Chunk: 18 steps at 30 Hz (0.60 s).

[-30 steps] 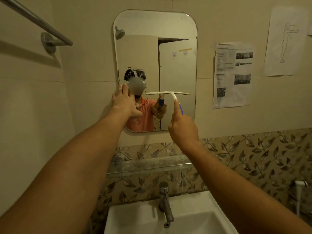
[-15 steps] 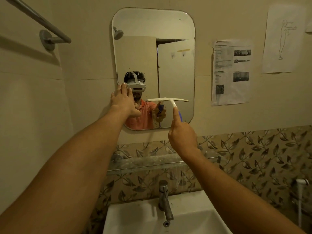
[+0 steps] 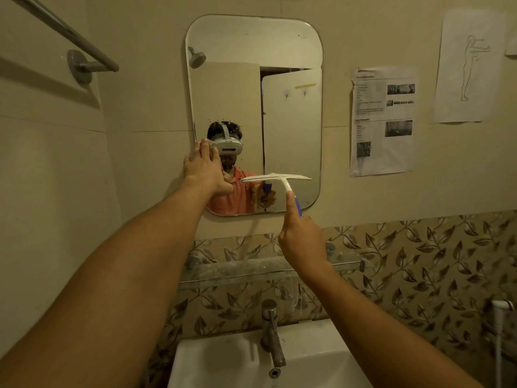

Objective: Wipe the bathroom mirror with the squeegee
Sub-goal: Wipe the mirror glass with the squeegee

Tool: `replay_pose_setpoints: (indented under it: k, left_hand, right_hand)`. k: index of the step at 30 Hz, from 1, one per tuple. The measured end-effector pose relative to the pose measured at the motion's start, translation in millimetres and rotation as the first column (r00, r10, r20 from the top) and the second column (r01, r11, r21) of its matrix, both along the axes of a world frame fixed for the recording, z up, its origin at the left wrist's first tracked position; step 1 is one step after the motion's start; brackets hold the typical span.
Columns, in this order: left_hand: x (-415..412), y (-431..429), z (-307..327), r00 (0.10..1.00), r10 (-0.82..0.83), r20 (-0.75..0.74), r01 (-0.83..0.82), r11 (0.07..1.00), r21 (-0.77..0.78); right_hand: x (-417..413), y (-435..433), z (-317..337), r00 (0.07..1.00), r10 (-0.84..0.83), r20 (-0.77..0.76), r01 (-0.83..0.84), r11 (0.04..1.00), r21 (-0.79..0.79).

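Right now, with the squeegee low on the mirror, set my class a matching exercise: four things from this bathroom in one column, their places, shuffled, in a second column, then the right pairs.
Things
1. squeegee
2. left hand
3. tap
4. towel rail

Places
a. over the sink, bottom centre
b. high up, top left of the view
c. blade low on the mirror, handle in the right hand
d. fingers straight, flat at the mirror's left edge

Pairs: 1-c, 2-d, 3-a, 4-b
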<state>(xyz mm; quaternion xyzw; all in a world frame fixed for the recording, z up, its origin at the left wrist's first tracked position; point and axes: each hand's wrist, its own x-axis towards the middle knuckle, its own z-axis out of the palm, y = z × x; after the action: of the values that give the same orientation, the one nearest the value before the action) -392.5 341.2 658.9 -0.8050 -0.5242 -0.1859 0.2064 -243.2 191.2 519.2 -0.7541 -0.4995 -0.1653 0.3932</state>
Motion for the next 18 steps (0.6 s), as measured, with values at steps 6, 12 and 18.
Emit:
replay_pose_setpoints:
  k: [6, 12, 18]
  left_hand:
    - [0, 0, 3, 1.0, 0.008, -0.007, -0.008, 1.0, -0.014]
    - [0, -3, -1, 1.0, 0.014, -0.016, -0.015, 1.0, -0.023]
    - [-1, -4, -3, 1.0, 0.016, -0.021, -0.017, 0.999, -0.033]
  right_hand:
    - [0, -3, -14, 1.0, -0.006, 0.002, 0.006, 1.0, -0.016]
    - [0, -4, -28, 1.0, -0.018, -0.012, 0.018, 0.999, -0.029]
    - [2, -5, -39, 0.999, -0.024, -0.03, 0.022, 0.998, -0.066]
